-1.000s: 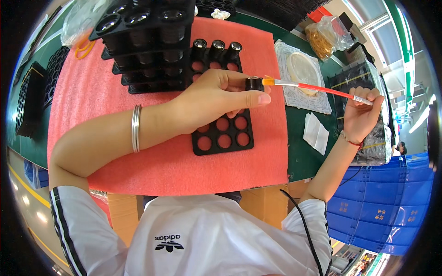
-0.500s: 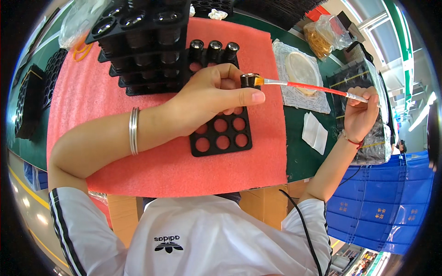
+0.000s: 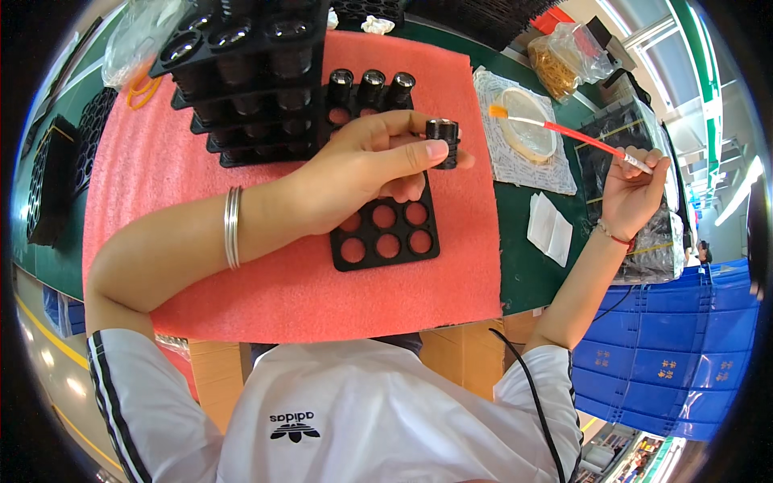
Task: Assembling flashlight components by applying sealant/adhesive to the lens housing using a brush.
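Head view: of the two hands, the left hand (image 3: 382, 157) pinched a black cylinder (image 3: 442, 145) between thumb and fingers, at that hand's right edge; the right hand (image 3: 636, 185) pinched a slender brush (image 3: 588, 141) near its handle end. The brush slanted from the right hand leftward and away from the wearer, its bristles (image 3: 499, 111) near the cylinder but not touching it. The cylinder's long axis stood roughly upright in view, across the line of the brush; the left hand was by far the nearer to it.

Materials: the cylinder was dark and glossy, with ribbed sides; the brush had tan bristles, a pale ferrule and a red shaft. Beneath the left hand, a black tray (image 3: 350, 256) pierced with round holes lay on coral, fine-grained foam (image 3: 322, 314). Left of the tray rose stacked black trays (image 3: 241, 121). Beyond the bristles, a translucent round dish (image 3: 531, 133) rested on printed sheeting (image 3: 493, 165).
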Tool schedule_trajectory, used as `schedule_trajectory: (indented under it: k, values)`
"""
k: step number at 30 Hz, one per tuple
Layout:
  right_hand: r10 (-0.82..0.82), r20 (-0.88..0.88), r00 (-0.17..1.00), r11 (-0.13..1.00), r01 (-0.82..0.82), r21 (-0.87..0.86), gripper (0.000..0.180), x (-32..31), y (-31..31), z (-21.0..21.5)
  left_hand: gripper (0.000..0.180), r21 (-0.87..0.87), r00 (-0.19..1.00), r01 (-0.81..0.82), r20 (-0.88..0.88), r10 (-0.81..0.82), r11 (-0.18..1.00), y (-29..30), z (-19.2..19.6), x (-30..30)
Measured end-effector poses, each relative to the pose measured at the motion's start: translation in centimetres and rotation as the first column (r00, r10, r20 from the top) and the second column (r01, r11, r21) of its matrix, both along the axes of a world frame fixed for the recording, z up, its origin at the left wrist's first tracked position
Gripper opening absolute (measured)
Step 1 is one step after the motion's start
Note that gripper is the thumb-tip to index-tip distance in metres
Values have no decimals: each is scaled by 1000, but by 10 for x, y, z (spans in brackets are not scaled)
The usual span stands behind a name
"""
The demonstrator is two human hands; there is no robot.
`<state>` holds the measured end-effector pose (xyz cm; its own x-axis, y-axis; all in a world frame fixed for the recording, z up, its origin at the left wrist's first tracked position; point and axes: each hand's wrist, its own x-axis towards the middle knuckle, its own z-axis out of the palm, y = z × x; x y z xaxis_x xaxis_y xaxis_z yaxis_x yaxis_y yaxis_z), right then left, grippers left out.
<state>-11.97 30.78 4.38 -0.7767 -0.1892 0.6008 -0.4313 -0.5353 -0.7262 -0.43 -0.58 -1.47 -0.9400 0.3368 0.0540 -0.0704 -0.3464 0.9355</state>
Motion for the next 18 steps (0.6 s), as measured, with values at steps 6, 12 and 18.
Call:
schedule_trajectory:
  k: [6, 12, 18]
  values:
    - [-27, 18, 999, 999, 26, 45, 27, -5, -7, -8, 35, -32, 999, 28, -28, -28, 999, -2, -1, 1]
    - [37, 117, 992, 995, -25, -100, 25, -7, -8, -6, 29, -95, 982, 94, -154, -108, 991, 4, -6, 9]
    - [103, 211, 972, 976, -58, -210, 26, -14, -1, -11, 32, -203, 990, 78, -102, -101, 976, 0, 9, 9]
